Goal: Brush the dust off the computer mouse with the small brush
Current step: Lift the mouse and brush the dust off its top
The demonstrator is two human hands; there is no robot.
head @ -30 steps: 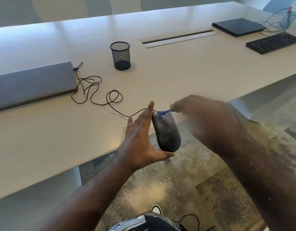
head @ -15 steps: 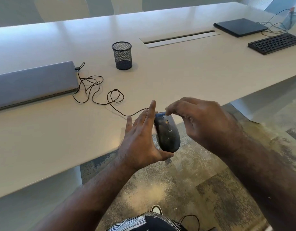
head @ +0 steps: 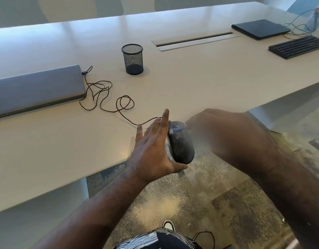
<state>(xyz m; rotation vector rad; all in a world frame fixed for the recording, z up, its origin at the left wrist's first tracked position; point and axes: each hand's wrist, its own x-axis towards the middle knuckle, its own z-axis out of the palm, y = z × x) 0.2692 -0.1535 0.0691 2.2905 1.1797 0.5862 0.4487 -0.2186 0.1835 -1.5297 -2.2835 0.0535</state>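
Note:
A dark, dusty wired computer mouse [head: 182, 146] hangs just past the table's front edge, held between the thumb and straight fingers of my left hand [head: 151, 151]. Its thin black cable [head: 108, 97] loops back across the tabletop to a grey closed laptop. My right hand [head: 225, 133], blurred by motion, pinches a small blue brush [head: 176, 130] whose tip lies across the mouse's upper part near the buttons. Most of the brush is hidden in my right hand.
On the pale table [head: 191, 83] stand a black mesh pen cup [head: 132, 59], a grey closed laptop [head: 36, 88] at left, a dark laptop [head: 259, 28] and black keyboard [head: 297, 46] at far right, and a cable slot [head: 194, 41]. Patterned carpet lies below.
My right hand has swept the brush from the mouse's front end down and across its top, then back right. My left hand keeps the mouse in nearly the same place.

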